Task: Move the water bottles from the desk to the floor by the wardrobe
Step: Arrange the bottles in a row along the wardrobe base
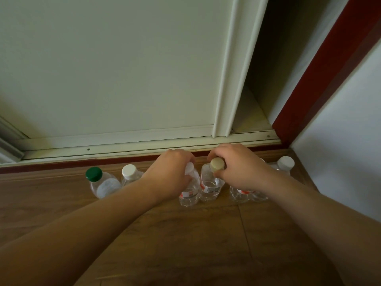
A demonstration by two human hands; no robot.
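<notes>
Several clear water bottles stand in a row on the wooden floor point(165, 234) in front of the white wardrobe point(123, 69). My left hand point(171, 174) grips the neck of a white-capped bottle point(188, 195) with a red label. My right hand point(239, 168) holds the neck of a beige-capped bottle point(211, 186) right beside it. Both bottles stand upright, touching the floor. To the left stand a green-capped bottle point(101, 182) and a white-capped bottle point(129, 173).
More bottles point(240, 195) sit partly hidden under my right wrist, and another white-capped bottle point(285, 164) stands in the corner by the white wall point(350, 141). The wardrobe's sliding door is partly open at the right, showing a dark gap point(268, 79). A red frame point(321, 79) edges it.
</notes>
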